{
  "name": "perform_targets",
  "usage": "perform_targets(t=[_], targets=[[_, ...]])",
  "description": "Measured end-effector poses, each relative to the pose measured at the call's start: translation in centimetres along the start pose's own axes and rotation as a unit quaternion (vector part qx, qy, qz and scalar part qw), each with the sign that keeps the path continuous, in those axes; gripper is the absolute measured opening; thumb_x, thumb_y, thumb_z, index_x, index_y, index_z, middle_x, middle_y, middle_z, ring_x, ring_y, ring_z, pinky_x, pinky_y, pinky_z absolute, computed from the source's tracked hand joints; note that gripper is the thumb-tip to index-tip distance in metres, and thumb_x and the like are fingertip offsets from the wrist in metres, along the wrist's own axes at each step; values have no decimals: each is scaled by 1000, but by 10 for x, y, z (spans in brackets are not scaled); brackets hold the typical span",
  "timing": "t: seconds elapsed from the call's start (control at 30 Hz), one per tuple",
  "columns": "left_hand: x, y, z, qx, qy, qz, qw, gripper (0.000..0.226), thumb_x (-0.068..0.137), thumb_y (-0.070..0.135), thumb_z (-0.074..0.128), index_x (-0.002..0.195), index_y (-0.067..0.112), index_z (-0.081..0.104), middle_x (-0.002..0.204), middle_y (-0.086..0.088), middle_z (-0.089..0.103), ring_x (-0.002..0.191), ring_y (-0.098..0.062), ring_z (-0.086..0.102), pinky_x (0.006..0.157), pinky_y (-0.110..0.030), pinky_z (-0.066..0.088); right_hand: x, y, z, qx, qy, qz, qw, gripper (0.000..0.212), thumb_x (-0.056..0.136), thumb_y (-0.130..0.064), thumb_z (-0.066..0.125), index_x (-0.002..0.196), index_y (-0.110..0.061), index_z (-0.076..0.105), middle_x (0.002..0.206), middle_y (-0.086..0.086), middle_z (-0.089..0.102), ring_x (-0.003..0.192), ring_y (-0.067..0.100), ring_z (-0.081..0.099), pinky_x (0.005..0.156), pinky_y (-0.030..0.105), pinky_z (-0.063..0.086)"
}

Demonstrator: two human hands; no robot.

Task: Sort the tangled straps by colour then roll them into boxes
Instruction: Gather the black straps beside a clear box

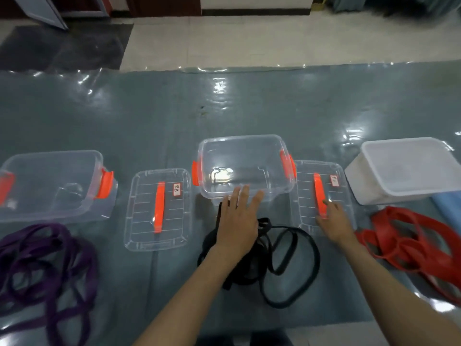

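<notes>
Grey-green surface (149, 116) under glossy clear film carries three colour-sorted heaps, so sorting looks finished; rolling appears to be the step in hand. Purple flat straps (45, 260) lie loose at near left before an open clear plastic box with orange latches (47, 186). Red flat straps (409, 236) lie at near right below a white opaque tub (409, 168). Central clear latched box (245, 166) stands open, a clear lid with orange handle (157, 208) to its left, a second lid (324, 196) to its right. Black flat straps (289, 265) lie just below that box. Left hand (238, 221) hovers flat over them, fingers spread, holding nothing. Right hand (333, 221) rests open-fingered on the second lid.

Next move, judged: gather a black end, coil tightly. Lid labels unreadable; purple and red heaps cut off at frame edges; straps under the left hand hidden.
</notes>
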State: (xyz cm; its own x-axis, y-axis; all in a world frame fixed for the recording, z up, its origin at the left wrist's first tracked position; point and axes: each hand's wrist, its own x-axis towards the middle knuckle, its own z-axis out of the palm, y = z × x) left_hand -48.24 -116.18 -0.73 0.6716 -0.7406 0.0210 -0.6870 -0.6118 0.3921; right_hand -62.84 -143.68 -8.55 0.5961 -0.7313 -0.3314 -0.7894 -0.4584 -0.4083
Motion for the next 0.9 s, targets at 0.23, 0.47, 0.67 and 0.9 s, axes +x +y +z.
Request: perform_targets(t=[0.23, 0.47, 0.67, 0.9], targets=[[17, 16, 24, -9, 83, -79, 993, 47, 100, 8, 59, 144, 24, 57, 146, -2, 56, 146, -29, 43, 125, -62, 20, 36, 19, 9, 12, -21, 26, 999, 41, 91, -20, 71, 126, -2, 60, 122, 23, 58, 108, 42, 60, 95, 49, 50], [20, 25, 33, -3, 149, -125, 981, 56, 78, -13, 74, 121, 23, 75, 111, -2, 68, 108, -31, 63, 118, -70, 27, 46, 19, -7, 52, 34, -14, 998, 18, 90, -18, 73, 103, -6, 70, 102, 22, 67, 95, 40, 65, 80, 44, 50], [23, 23, 33, 28, 144, -121, 982, 70, 68, -18, 74, 126, 21, 75, 110, -7, 70, 105, -35, 66, 111, -74, 33, 48, 18, -8, 109, 40, -6, 993, 9, 92, -16, 66, 89, -9, 71, 91, 17, 67, 75, 32, 57, 69, 35, 39], [33, 25, 29, 62, 131, -134, 980, 70, 67, -17, 81, 124, 24, 76, 104, -6, 72, 98, -35, 67, 110, -72, 38, 48, 18, -13, 116, 16, -13, 993, 9, 84, -14, 71, 84, -19, 62, 92, 7, 62, 76, 26, 56, 70, 32, 40]])
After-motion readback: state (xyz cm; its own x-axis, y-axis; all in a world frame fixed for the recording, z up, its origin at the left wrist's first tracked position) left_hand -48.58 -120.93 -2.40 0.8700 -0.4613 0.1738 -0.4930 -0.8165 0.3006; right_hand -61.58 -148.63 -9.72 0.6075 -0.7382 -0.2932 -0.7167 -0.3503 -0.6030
